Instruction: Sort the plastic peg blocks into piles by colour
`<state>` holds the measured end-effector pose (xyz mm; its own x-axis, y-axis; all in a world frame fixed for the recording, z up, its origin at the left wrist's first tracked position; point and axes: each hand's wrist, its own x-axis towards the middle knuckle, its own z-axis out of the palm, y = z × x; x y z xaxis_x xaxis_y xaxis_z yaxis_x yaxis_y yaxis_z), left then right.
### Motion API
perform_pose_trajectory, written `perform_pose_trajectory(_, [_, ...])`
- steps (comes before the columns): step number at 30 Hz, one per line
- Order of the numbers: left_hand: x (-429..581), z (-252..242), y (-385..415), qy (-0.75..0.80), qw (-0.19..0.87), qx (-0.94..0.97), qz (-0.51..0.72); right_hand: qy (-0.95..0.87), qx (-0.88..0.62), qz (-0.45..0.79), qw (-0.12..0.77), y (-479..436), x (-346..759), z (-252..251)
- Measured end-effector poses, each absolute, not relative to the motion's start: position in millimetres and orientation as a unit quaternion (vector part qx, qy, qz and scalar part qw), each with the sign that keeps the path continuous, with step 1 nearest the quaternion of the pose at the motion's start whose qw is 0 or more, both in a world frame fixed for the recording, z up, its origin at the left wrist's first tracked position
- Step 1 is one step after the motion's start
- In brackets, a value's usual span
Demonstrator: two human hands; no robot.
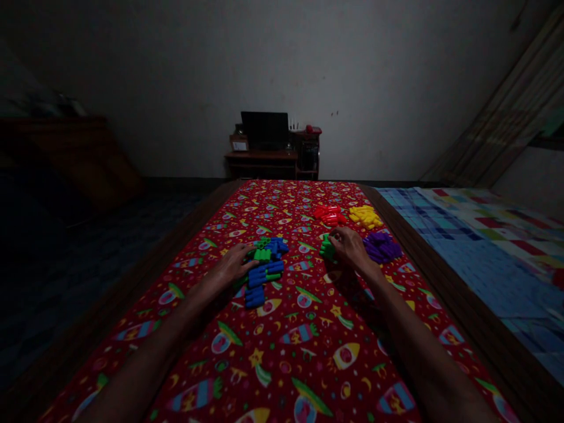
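Observation:
My left hand reaches into a mixed pile on the left, thumb and fingers closed about a green ridged plastic piece. Blue ridged plastic pieces lie beside and in front of it, with some green ones among them. Over on the right, my right hand has its fingers curled at a small group of green plastic pieces. The fingertips touch the green there, but whether one piece is pinched is hard to see. Just beyond that hand are red pieces; purple pieces sit to its right.
Yellow pieces form a heap near the right edge. A red patterned cloth covers the long surface. Against the far wall stands a desk with a dark monitor. Checked bedding lies at the right.

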<state>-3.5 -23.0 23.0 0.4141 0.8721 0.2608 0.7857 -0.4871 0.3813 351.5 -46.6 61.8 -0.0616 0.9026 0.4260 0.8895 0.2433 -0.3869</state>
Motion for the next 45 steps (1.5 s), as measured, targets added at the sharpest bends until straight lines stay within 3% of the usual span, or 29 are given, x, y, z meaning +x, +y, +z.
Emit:
perform_pose_trajectory(7, [17.6,33.5,-27.6,0.473,0.055,0.839,0.263,-0.817,-0.501,0.101,0.266,-65.9,308.0,70.8])
perform_pose_trajectory(11, [43.8,57.4,-49.3,0.469,0.143,0.833,0.256,-0.877,-0.376,0.084,0.287,-81.2,280.5,61.7])
perform_pose_trajectory(14, [62.0,68.0,-64.6,0.454,0.246,0.822,0.239,-0.906,-0.329,0.081,0.255,-83.7,271.3,61.6])
perform_pose_trajectory(17, [64.2,70.3,-66.8,0.454,0.278,0.807,0.255,-0.884,-0.394,0.064,0.245,-76.8,281.9,69.7])
perform_pose_trajectory(21, [41.1,63.6,-46.2,0.488,0.145,0.806,0.303,-0.755,-0.590,-0.010,0.286,-61.0,322.7,74.1])
perform_pose_trajectory(24, [20.6,51.1,-26.7,0.515,0.099,0.802,0.285,-0.675,-0.697,-0.015,0.243,-52.7,348.8,63.8])
perform_pose_trajectory(30, [9.7,30.7,-9.4,0.537,0.118,0.802,0.233,-0.670,-0.723,0.002,0.170,-51.6,353.1,54.8])
perform_pose_trajectory(35, [13.0,34.9,-5.2,0.572,0.109,0.786,0.207,-0.676,-0.709,-0.036,0.197,-57.0,343.7,77.1])
perform_pose_trajectory(39, [8.6,51.0,-7.4,0.603,0.130,0.757,0.216,-0.756,-0.607,-0.020,0.245,-65.1,322.0,83.6])
perform_pose_trajectory(45, [35.6,79.5,-30.2,0.523,0.263,0.750,0.308,-0.848,-0.395,0.017,0.353,-82.4,274.4,63.6])
